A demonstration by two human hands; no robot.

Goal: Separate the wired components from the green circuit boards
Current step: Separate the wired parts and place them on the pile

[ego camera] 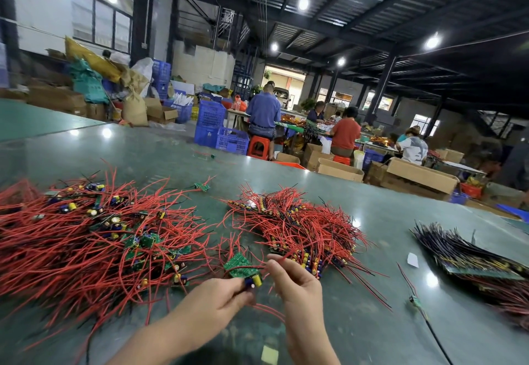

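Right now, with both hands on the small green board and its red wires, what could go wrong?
1. The left hand pinches the green board near its capacitor; a hard pull could likely snap that part off.
2. The right hand holds a red wire beside the sorted pile; it may snag neighbouring wires.
3. The unsorted heap lies close, so the piles could mix.

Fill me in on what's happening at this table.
A person is working through wired circuit boards by hand. The left hand grips a green circuit board by its capacitor end, while the right hand pinches one of its red wires. A loose tangle of boards and wires lies to the left, a neater pile sits ahead, and a stack of dark-wired boards rests to the right on the green table.
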